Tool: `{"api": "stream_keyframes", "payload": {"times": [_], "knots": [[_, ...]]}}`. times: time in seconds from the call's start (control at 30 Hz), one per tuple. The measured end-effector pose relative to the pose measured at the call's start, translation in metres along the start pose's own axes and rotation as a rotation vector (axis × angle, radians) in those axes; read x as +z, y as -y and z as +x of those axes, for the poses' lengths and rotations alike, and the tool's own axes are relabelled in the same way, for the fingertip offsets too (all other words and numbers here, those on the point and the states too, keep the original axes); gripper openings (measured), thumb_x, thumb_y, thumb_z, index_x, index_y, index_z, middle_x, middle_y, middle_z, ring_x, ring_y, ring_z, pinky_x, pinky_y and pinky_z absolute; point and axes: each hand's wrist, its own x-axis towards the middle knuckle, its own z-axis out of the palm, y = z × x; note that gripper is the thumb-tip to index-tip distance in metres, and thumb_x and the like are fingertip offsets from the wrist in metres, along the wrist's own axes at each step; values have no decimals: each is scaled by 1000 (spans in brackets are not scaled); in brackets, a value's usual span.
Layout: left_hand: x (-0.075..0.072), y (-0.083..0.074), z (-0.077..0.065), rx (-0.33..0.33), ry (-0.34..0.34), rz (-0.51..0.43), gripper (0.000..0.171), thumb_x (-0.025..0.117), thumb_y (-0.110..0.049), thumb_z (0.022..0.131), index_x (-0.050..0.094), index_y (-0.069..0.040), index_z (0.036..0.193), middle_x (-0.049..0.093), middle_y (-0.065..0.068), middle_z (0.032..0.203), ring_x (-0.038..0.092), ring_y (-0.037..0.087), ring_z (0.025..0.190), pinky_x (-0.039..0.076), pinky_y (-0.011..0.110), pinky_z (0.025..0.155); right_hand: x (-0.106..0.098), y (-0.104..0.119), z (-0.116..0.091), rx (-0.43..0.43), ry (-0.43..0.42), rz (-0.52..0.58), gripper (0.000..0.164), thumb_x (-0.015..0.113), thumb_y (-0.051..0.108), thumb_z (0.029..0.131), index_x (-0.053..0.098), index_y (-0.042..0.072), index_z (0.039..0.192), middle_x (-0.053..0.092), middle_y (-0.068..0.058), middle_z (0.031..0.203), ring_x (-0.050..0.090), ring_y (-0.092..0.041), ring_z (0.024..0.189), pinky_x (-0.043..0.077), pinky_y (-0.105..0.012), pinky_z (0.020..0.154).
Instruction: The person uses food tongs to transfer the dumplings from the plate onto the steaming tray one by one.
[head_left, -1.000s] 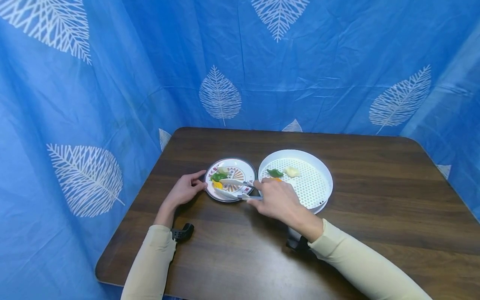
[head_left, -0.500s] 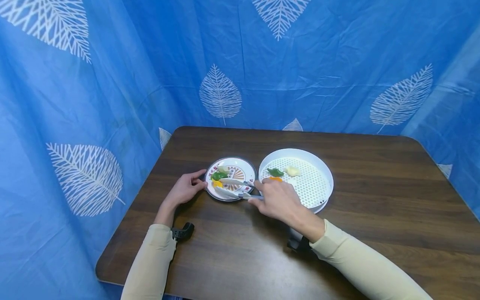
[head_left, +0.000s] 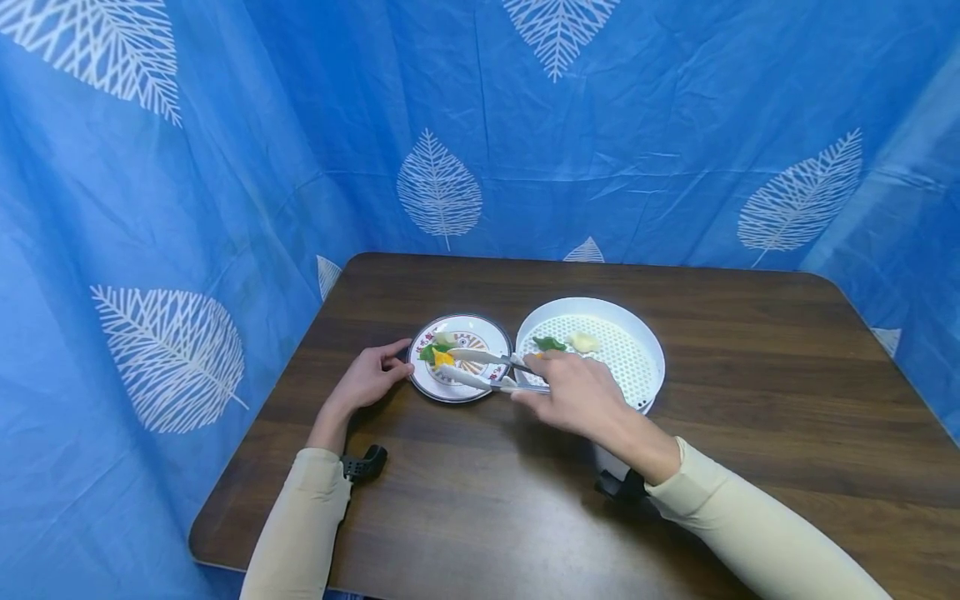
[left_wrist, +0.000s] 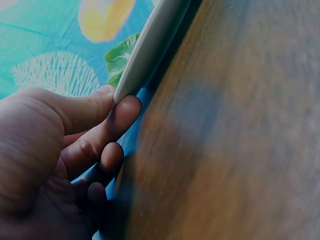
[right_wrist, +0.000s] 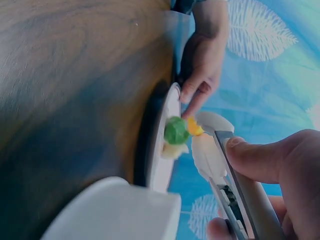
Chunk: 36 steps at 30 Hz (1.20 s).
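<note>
My left hand [head_left: 367, 379] pinches the left rim of a small patterned plate [head_left: 491, 337], thumb above and index finger beneath in the left wrist view. My right hand [head_left: 581, 392] grips white-tipped tongs [right_wrist: 250, 200]. Between the tong tips is a yellow dumpling-shaped piece [head_left: 442, 359], seen above the plate in the left wrist view [left_wrist: 105, 17]. A green pleated piece [right_wrist: 176, 131] and a whitish one [right_wrist: 172, 150] lie on the plate.
Right of the plate stands a round white steamer tray [head_left: 577, 307] with a perforated floor. It holds a green piece [head_left: 550, 342], a cream piece [head_left: 583, 342] and an orange one partly hidden by my right hand. Brown table [head_left: 735, 375] surrounds both; a blue curtain [head_left: 660, 125] hangs behind.
The tongs have closed in on the yellow piece and moved slightly right and up with it. My right hand and forearm have shifted right; my left hand stays at the rim.
</note>
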Motion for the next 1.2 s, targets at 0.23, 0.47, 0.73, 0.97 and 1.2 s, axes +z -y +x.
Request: {"api": "stream_keyframes", "payload": {"times": [0.23,0.47,0.73,0.97,1.2], "knots": [[-1,-1,1,15,2,0,60,67,-30,101,47,-17,156,69,6,91,56,23,80,43,36,79,-20,-18,-11,56,12,24,60,75,55,87,70,21,136,74,-2,102,57,-16,79,44,-34,61],[-1,-1,2,17,4,2,59,66,-29,102,46,-17,156,69,6,92,56,23,81,43,36,81,-39,-37,-28,113,31,13,66,73,56,88,65,17,141,73,-13,124,66,-26,92,51,-41,70],[0,1,2,14,3,-3,59,66,-29,101,47,-17,156,68,7,92,55,24,81,43,36,81,-50,-57,-46,137,24,-2,66,71,59,89,65,17,141,71,-16,130,69,-31,92,50,-41,66],[0,1,1,9,5,-5,59,66,-29,102,46,-17,156,68,7,92,56,24,81,43,36,80,-55,-71,-58,161,30,-10,66,72,57,90,66,14,140,71,-19,127,69,-35,97,49,-42,63],[0,0,1,15,3,-5,59,67,-29,101,47,-17,156,68,7,92,56,24,80,43,36,79,-58,-80,-71,200,37,-1,68,73,57,89,65,12,140,69,-23,129,69,-35,96,47,-38,58]]}}
